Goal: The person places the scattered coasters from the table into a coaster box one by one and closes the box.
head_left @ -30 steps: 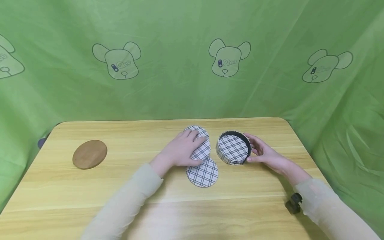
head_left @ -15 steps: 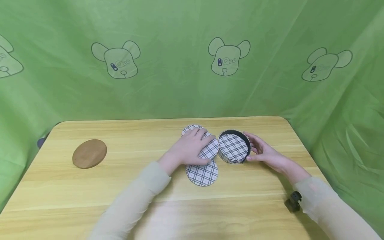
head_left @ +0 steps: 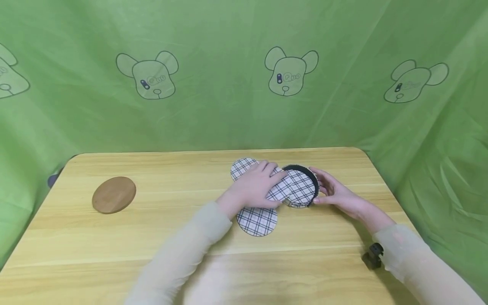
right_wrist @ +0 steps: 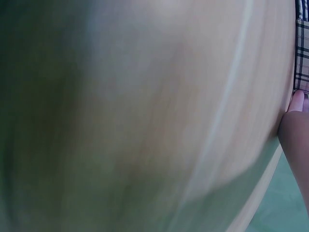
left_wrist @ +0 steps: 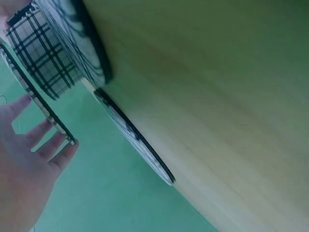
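Observation:
My left hand (head_left: 253,188) grips a round plaid coaster (head_left: 281,190) from above by its edges, with the fingers spread along the rim in the left wrist view. The coaster is raised off the table, and its right edge overlaps the round plaid coaster holder (head_left: 311,177). My right hand (head_left: 336,195) grips the holder's right side between thumb and fingers. The holder has a black inner wall and stands upright on the table. Two more plaid coasters lie flat by my left hand: a far coaster (head_left: 241,168) and a near coaster (head_left: 257,222).
A brown round wooden disc (head_left: 114,195) lies on the left part of the wood-grain table (head_left: 183,169). Green curtains (head_left: 221,118) with bear-head prints hang behind and beside the table. A small black device (head_left: 372,256) is at the right sleeve.
My left hand has lifted the upper coaster off and carried it right to the holder, uncovering more of the far coaster. My right hand and the holder have stayed put.

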Available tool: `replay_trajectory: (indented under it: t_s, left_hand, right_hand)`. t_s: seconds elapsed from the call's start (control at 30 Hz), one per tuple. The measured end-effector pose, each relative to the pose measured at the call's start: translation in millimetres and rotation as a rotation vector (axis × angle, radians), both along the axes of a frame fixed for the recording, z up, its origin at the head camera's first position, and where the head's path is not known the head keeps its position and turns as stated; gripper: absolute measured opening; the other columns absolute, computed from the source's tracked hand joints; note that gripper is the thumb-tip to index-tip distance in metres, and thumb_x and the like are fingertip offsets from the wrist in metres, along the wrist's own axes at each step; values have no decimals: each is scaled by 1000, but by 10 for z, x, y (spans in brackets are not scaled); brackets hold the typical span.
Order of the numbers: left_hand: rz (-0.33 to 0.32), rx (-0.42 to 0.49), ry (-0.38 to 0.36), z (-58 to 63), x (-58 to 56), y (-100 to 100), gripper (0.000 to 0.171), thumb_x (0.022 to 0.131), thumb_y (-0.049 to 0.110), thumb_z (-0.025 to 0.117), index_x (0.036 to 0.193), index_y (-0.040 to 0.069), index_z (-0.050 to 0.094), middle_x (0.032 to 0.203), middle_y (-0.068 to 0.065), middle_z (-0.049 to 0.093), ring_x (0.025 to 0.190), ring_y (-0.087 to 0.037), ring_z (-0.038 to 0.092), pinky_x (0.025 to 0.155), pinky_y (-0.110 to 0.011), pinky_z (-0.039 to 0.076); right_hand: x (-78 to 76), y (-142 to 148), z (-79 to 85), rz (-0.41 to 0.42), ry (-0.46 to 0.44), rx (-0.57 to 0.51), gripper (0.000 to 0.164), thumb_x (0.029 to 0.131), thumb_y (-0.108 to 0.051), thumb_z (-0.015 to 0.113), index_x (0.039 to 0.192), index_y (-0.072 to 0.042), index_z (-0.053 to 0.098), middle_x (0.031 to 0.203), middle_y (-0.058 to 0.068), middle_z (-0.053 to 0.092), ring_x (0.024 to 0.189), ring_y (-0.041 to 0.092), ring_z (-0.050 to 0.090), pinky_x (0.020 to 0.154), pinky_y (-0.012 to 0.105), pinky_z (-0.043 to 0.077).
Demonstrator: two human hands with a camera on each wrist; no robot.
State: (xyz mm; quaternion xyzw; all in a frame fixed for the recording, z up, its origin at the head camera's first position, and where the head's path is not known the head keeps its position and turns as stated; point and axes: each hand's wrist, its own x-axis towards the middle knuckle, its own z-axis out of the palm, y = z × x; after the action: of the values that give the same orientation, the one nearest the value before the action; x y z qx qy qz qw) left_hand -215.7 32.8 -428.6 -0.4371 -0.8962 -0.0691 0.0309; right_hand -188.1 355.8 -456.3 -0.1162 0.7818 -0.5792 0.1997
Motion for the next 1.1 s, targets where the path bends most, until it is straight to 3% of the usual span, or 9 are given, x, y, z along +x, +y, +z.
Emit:
replay_trajectory:
  t_s: [0.53, 1.1]
  left_hand:
    - [-9, -29, 53, 24, 51, 300, 92, 92, 72, 61, 166, 24, 35, 166, -12, 38, 152, -31, 39, 130, -51, 36]
    - [-18, -103, 55, 181, 17, 547, 96, 92, 73, 62, 167, 23, 31, 168, -11, 38, 155, -29, 37, 132, -47, 33]
  right_hand:
    - [1, 3, 7, -1, 2, 17, 106, 89, 5, 75, 171, -13, 12, 172, 32, 11, 130, -6, 47, 105, 5, 43]
    - [2, 2, 8, 11, 2, -1, 106, 90, 6, 74, 171, -11, 9, 172, 33, 8, 128, -12, 47, 107, 5, 43]
